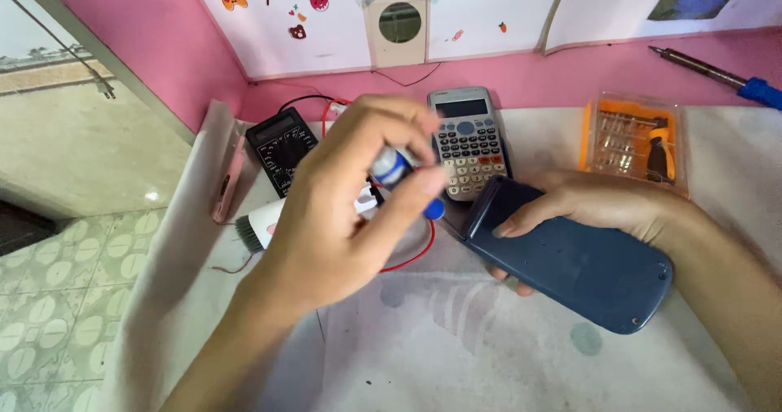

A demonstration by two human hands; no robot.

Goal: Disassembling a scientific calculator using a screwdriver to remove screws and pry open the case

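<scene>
hands: left pinches blue-tipped tool; right grips dark blue case.

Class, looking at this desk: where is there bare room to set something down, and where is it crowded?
Bare: the sheet in front of the left hand and the blue case. Crowded: the back, with multimeter, calculator and orange bit box.

Both forearms are bare to the edge of the frame; no sleeve is in view. The left hand and right hand carry no glove, ring, watch or strap on the parts that show. Fingernails visible on both hands are short and unpainted.
</scene>
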